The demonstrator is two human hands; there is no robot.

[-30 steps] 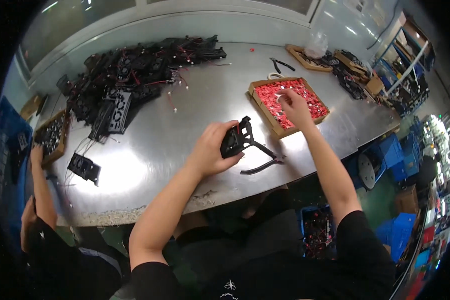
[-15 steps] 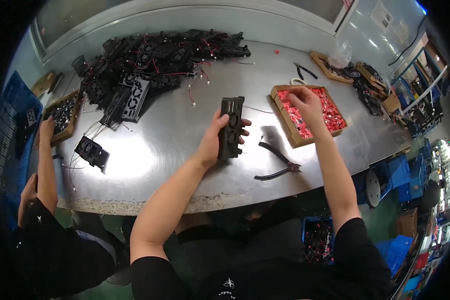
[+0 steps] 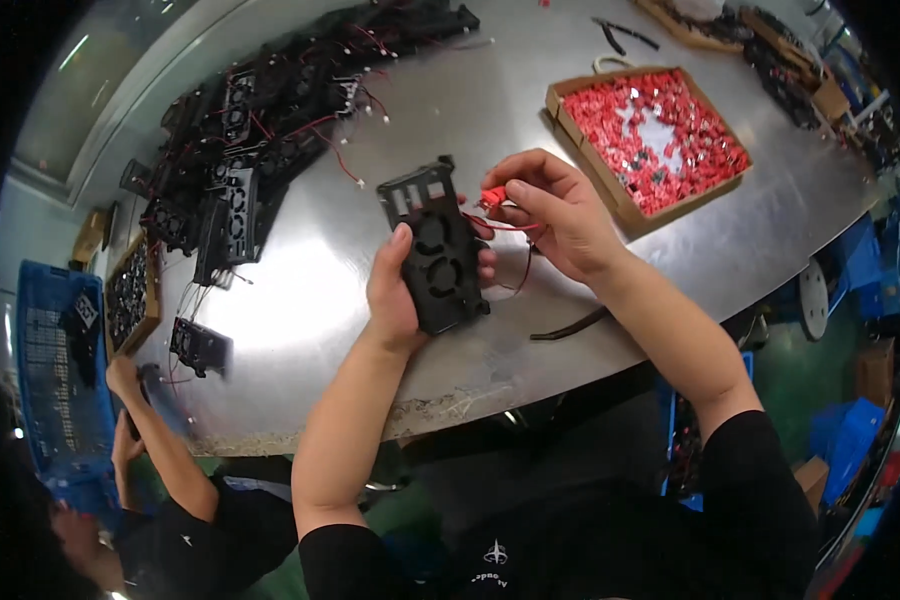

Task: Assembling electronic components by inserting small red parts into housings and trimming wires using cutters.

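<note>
A black plastic housing with two round fan openings (image 3: 435, 262) sits in my left hand (image 3: 394, 290), thumb on its front and fingers wrapped behind its right edge. Close to that edge, my right hand (image 3: 562, 215) pinches a small red plastic part (image 3: 493, 197) between thumb and fingertips. Red and dark wires (image 3: 515, 228) run between the housing and my right hand. Below my right wrist lies a pair of cutting pliers with a black handle (image 3: 568, 326); my forearm covers most of it.
A cardboard box (image 3: 610, 190) of small red parts stands at right. Dark pliers (image 3: 625, 34) lie beyond it. More fan housings with wires (image 3: 238, 195) are heaped at far left. One small fan unit (image 3: 200, 346) lies nearer. A co-worker's hand (image 3: 123, 378) is beside a parts box (image 3: 150, 290).
My right hand has come from the red parts box to the housing and now holds a red part. The housing has turned its front more toward me. The view has shifted.
</note>
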